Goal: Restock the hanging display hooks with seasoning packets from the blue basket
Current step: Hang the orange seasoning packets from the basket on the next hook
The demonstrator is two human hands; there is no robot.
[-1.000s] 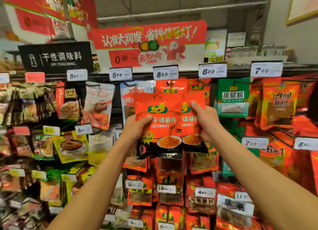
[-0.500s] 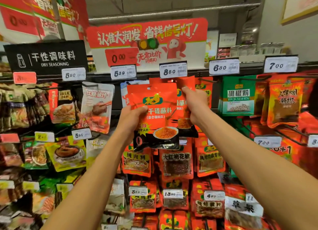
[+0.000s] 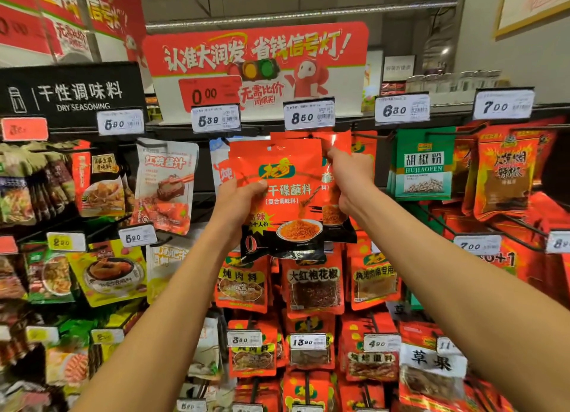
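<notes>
I've got the left hand [image 3: 239,195] gripping the front seasoning packet [image 3: 285,195] by its left edge, thumb across the face, fingers curled behind, grip pinched firmly on it. The right hand [image 3: 350,177] is up higher, fingers pinching the top corner of a second red packet [image 3: 336,146] tucked just behind the first, right under the 8.50 price tag [image 3: 309,115]. Both packets sit at hook height, tops nearly touching that tag, so I judge we're at the threading step: neither looks settled on the hook yet, and the hook itself is hidden behind the packets, so I can't tell if the hole has caught. The blue basket isn't in view, so how much stock is left I can't say. Room is tight here. Just right of the right-hand grip hangs another red packet, and beyond it the green pepper packets [image 3: 424,164]; left of the left-hand grip there's a white sauce packet [image 3: 166,183] on its own hook. Below both grips the lower rows of red packets [image 3: 311,285] crowd up close to the bottom edges of what I'm holding. The clear way is straight back toward me.
</notes>
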